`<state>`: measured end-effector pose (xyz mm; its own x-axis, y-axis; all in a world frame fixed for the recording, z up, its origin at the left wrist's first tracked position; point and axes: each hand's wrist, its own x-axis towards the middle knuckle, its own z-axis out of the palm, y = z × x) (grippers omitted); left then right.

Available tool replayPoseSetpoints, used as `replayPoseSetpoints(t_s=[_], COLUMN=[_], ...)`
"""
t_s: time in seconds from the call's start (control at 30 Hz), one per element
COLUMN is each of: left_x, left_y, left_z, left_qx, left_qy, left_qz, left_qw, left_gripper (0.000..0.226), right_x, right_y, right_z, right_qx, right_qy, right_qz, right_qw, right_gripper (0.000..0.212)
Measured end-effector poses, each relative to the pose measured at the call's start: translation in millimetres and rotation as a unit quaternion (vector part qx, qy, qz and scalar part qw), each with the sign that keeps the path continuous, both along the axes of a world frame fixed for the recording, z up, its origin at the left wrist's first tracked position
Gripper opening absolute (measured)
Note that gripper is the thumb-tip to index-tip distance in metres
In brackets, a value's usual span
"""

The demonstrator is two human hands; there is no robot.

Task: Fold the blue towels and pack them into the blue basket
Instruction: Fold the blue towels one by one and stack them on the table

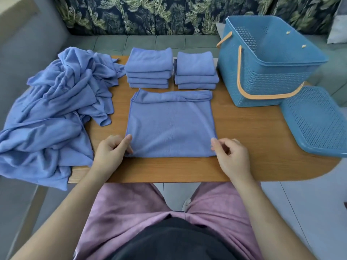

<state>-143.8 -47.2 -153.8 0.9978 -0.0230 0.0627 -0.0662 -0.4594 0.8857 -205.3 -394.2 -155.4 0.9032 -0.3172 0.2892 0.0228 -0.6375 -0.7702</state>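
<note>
Towel: a single blue towel lies flat in the middle of the surface, roughly square, with its far edge turned over into a narrow, wrinkled band.
Left hand: at the towel's near left corner; the grip is clamped on that corner, thumb on top of the cloth.
Right hand: at the near right corner; the grip pinches the towel's edge between thumb and curled fingers.
Folded stacks: two neat piles just beyond the towel, the left stack of four and the right stack beside it, close but apart.
Heap: a crumpled heap of unfolded blue towels fills the left end of the surface and hangs over its near and left edges; one flap reaches near the flat towel.
Basket: the blue basket stands at the far right, well apart from the hands; hard plastic, rectangular, walls pierced with small holes, with orange handles hanging down outside.
Lid: a blue perforated lid lies just beside the basket, near the right edge.
Surface: warm brown wood grain, rounded at the near right corner.
Behind: a grey-green sofa with leaf-patterned cushions.
Below: pink shorts under the near edge.
</note>
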Motion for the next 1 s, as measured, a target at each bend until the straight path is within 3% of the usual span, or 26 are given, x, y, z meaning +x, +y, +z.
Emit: replayPoseSetpoints(t_s=[0.13,0.2,0.43,0.6,0.77,1.0], left_x=[12.1,29.0,90.3,60.9,15.5,81.1], left_y=[-10.9,-27.9,-82.9,-76.5,-72.4,-77.5], left_z=[7.4,13.5,-11.2,-21.4,-20.3,0.0], left_qx=[0.173,0.221,0.352,0.382,0.373,0.377], left_qy=[-0.103,-0.162,-0.048,-0.075,-0.117,-0.063], left_qz=[-0.071,-0.095,-0.151,-0.146,-0.123,-0.069], left_qw=[0.977,0.957,0.923,0.909,0.912,0.921], left_gripper=[0.035,0.030,0.076,0.069,0.061,0.057], right_x=[9.9,30.5,106.8,69.1,31.3,107.5], right_y=[14.5,28.9,64.3,58.8,65.5,40.7], right_z=[9.0,17.7,3.7,-8.3,0.7,12.8], right_qx=[-0.201,-0.234,-0.298,-0.317,-0.316,-0.343], right_qy=[-0.060,-0.056,0.196,0.220,0.177,0.208], right_qz=[-0.009,0.014,0.133,0.147,0.111,0.110], right_qw=[0.978,0.971,0.925,0.911,0.926,0.909], right_gripper=[0.020,0.013,0.062,0.066,0.067,0.067])
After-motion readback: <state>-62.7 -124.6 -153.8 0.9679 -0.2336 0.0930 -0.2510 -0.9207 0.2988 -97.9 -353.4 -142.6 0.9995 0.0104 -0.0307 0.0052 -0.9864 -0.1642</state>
